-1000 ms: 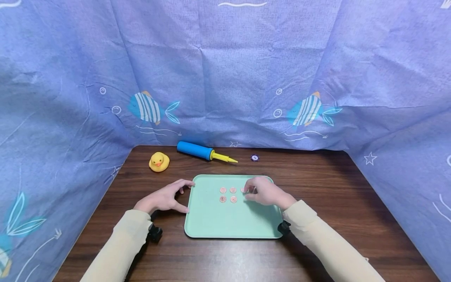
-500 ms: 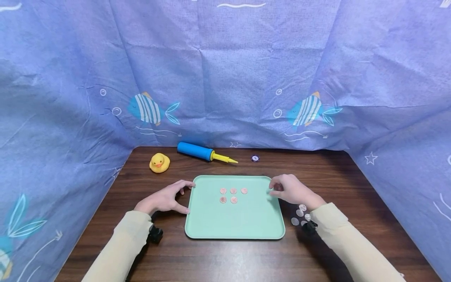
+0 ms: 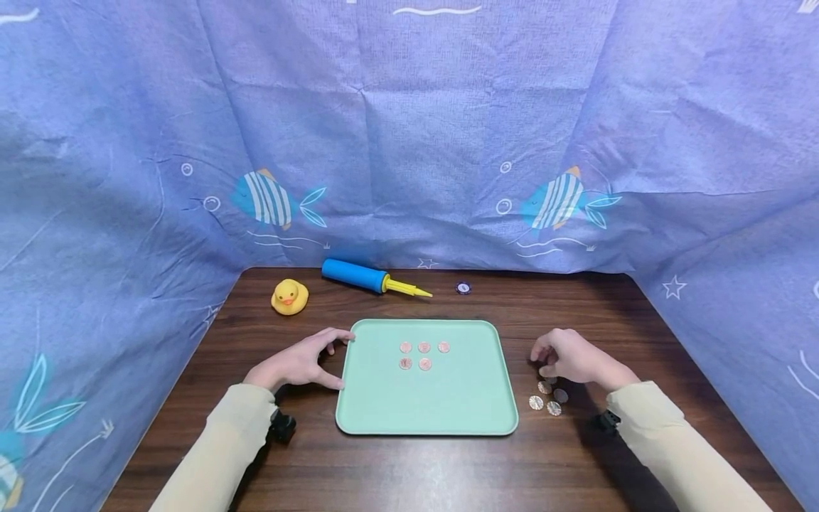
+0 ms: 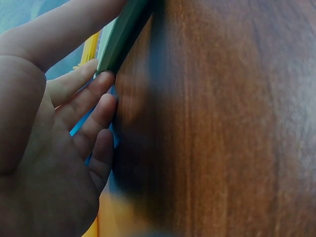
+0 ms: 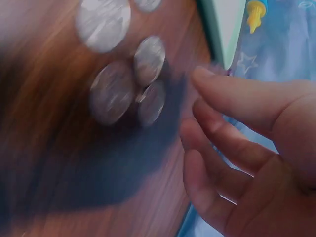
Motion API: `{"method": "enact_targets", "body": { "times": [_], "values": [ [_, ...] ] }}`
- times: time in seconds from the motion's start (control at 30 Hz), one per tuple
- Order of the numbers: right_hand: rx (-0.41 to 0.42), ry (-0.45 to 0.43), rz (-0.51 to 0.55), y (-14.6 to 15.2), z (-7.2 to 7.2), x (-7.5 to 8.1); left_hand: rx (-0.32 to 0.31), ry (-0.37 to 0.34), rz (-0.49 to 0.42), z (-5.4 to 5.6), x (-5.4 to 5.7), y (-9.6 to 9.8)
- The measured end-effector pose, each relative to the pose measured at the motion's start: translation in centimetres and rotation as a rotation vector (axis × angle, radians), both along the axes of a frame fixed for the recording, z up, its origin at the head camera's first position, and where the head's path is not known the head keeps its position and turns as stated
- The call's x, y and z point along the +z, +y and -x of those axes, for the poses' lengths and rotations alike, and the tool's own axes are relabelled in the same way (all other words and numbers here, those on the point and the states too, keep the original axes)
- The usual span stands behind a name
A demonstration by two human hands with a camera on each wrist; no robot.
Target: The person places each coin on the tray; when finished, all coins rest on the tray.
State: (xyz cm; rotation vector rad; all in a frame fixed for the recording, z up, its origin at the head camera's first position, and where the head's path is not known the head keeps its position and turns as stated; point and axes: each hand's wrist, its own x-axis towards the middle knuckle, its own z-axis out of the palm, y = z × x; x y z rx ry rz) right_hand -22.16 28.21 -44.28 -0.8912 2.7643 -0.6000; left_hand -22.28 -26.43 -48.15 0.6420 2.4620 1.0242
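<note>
Right hand (image 3: 569, 358): having been at the tray's right edge half a second ago, it is now hovering over the worktop (image 3: 435, 469) beyond that edge, beside the loose coins (image 3: 554, 408). Loose coins: five showing, silvery, lying close together, the farthest being partly hidden by the hand in the head view. Tray (image 3: 461, 409): pale green, lying flat, carrying copper-toned coins (image 3: 424, 348), five in number, three forming the far row and two the near row; the far row's right-hand coin (image 3: 443, 347), partly covered by the hand a second ago, is now lying in plain sight. Bearing on the work, by judgement: the laying-out is apparently standing at five, the near row is counting one fewer than the far row, and the loose group is seemingly serving as the supply. Right grip: fingers curving, thumb standing a little apart from them, holding nothing that is showing; whether any fingertip is touching the worktop, one cannot tell. Left hand (image 3: 301, 359): staying at the tray's left edge, its grip spreading wide, thumb and forefinger standing well apart, fingertips touching the rim and enclosing nothing.
</note>
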Motion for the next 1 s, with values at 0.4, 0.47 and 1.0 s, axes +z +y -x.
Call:
{"method": "enact_targets", "body": {
  "times": [0.4,0.47,1.0],
  "values": [
    [0.030,-0.021,0.003,2.0,-0.4,-1.2,0.002,0.004,0.017,0.1,-0.1,0.1],
    [0.025,-0.004,0.000,2.0,-0.4,-1.4,0.000,0.005,0.018,0.0,-0.1,0.0],
    [-0.053,-0.029,-0.013,1.5,-0.4,-1.5,-0.001,0.009,0.025,-0.1,0.0,0.1]
  ]
}}
